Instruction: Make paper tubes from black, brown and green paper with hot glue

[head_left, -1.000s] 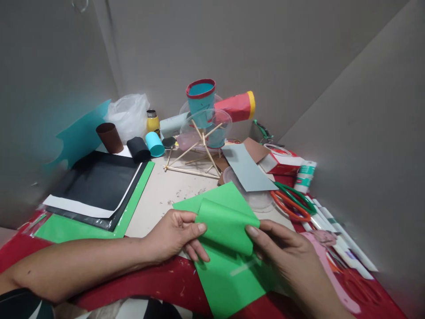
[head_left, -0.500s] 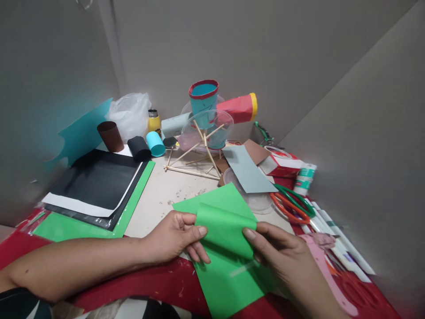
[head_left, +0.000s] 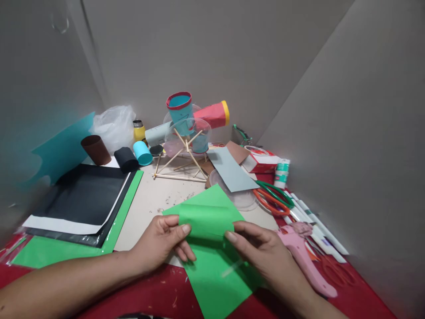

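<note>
A piece of green paper [head_left: 207, 221], curled into a tube, is held between my two hands. My left hand [head_left: 162, 241] pinches its left end between thumb and forefinger, the other fingers loosely bent below. At the right end, my right hand [head_left: 255, 248] grips it with the thumb in front and the fingers behind, partly hidden. Underneath lies a flat green sheet [head_left: 219, 283] on the board and red cloth. Beyond stands a wheel model [head_left: 187, 139] of wooden sticks and clear plastic discs, with blue, red and grey paper cups around it.
Black sheets [head_left: 93, 195] and green paper lie at left. Brown [head_left: 96, 149], black [head_left: 126, 159] and light blue [head_left: 142, 153] paper tubes stand or lie behind them. On the right are a pink glue gun [head_left: 308, 261], scissors [head_left: 335, 270], markers [head_left: 322, 221] and a glue bottle [head_left: 282, 173].
The green paper in my hands has been rolled into a tighter tube, its lower edge curling in. Both hands keep their grip. The view has shifted slightly to the right.
</note>
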### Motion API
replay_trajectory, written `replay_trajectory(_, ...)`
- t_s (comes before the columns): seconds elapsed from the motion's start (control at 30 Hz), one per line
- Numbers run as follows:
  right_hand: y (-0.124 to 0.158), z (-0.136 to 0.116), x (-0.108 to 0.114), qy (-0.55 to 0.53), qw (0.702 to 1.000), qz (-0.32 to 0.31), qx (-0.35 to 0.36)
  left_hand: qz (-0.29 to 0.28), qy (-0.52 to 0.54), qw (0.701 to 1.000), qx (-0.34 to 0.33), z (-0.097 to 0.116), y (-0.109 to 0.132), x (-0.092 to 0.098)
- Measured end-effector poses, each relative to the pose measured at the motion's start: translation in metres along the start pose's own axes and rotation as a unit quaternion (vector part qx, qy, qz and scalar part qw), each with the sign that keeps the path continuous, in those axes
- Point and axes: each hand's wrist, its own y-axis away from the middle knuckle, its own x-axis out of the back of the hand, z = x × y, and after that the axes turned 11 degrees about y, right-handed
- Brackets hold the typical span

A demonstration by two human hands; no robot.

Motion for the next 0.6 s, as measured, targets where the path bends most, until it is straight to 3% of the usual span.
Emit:
replay_trajectory(0.33,0.0033,0.0035,0.0003,0.020,0.997,-0.052,0.055,-0.003,-0.044,0.999,-0.010,0.0024,0.0063,-0.0033)
replay_trajectory(0.6,0.0016,0.0045,-0.0004,-0.013,0.994,-0.098,0.040,-0.036,0.022,0.997,0.068,-0.0005,0.0019,-0.0015)
